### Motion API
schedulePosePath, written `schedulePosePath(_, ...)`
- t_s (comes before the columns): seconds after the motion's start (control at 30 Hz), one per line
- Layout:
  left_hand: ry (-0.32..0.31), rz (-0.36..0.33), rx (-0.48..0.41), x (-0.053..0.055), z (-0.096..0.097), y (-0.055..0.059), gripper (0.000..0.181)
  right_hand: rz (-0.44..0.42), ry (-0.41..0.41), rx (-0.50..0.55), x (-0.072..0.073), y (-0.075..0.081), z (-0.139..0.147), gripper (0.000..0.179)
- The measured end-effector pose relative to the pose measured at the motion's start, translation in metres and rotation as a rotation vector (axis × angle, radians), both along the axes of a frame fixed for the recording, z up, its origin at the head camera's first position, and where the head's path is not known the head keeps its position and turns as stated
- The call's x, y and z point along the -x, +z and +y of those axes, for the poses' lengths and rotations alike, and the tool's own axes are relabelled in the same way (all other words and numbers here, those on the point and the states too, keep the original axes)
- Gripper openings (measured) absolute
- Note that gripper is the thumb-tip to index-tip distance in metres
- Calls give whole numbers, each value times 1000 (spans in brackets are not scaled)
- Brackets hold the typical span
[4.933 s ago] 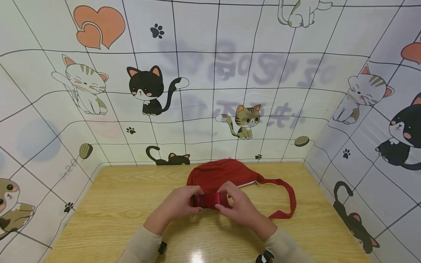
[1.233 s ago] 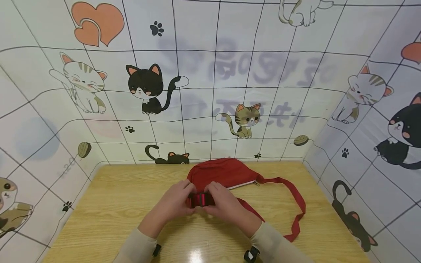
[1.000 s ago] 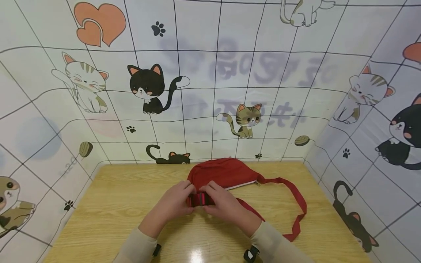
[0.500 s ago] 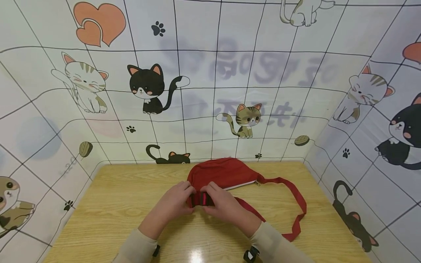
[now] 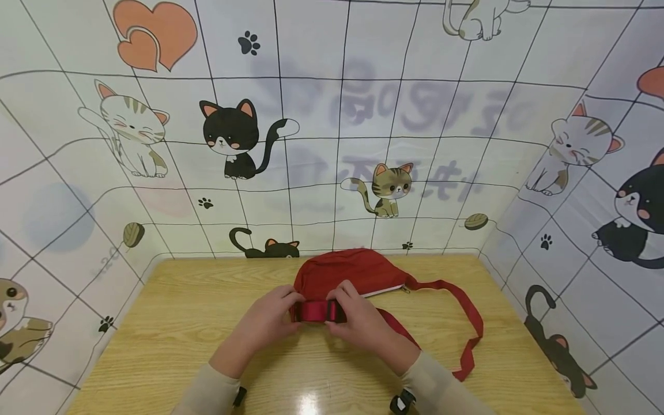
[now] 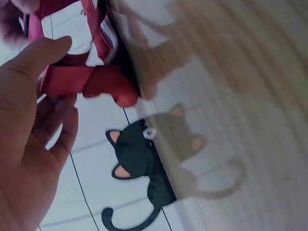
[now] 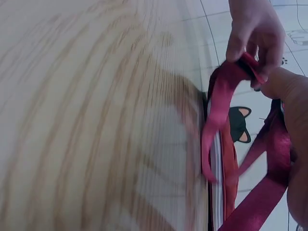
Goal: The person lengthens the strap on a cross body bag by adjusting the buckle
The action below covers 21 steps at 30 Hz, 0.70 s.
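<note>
A red waist bag point(image 5: 347, 274) lies near the back of the table, its white zip facing me. In front of it, a short stretch of its red strap point(image 5: 313, 311) spans between both hands. My left hand point(image 5: 270, 317) pinches the strap's left end, by a dark fitting; in the left wrist view the thumb lies over the red webbing point(image 6: 67, 81). My right hand point(image 5: 365, 323) pinches a black strap slider point(image 5: 331, 311) on the same strap. In the right wrist view the webbing point(image 7: 221, 96) hangs in a loop between the hands. Fingers partly hide both fittings.
The long free part of the strap point(image 5: 472, 317) curves across the right side of the wooden table point(image 5: 181, 323). Cat-printed sheeting point(image 5: 311, 115) walls the back and both sides. A metal zip pull point(image 5: 406, 289) sits at the bag's right end.
My right hand first came left, close to my left hand, then moved back right with the slider, widening the strap between them. The loop on the right lies longer than at first.
</note>
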<state>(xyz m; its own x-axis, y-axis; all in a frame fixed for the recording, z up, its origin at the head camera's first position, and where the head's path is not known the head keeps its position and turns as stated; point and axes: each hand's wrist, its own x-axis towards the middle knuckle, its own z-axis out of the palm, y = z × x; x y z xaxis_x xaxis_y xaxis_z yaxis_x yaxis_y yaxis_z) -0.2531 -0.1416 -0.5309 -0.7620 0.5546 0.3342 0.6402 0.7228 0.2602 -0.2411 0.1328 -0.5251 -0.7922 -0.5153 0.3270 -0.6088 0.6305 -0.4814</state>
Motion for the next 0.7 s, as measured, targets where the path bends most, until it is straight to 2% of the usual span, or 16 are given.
schedulePosePath(0.17,0,-98,-53,-1,-17,4,53,-48,-4,40,-2,1,16,46)
schedulePosePath(0.33,36,-159,-74,-3,-32,7,52,-81,-3,31,-1,0,30,47)
schedulePosePath(0.5,60,-180,-100,-3,-42,7,52,-91,-6,16,2,-3,38,48)
schedulePosePath(0.6,52,-178,-113,-2,-46,7,51,-95,-1,23,2,-3,39,47)
schedulePosePath(0.7,39,-166,-113,-2,-48,6,51,-101,-19,-13,3,-4,38,47)
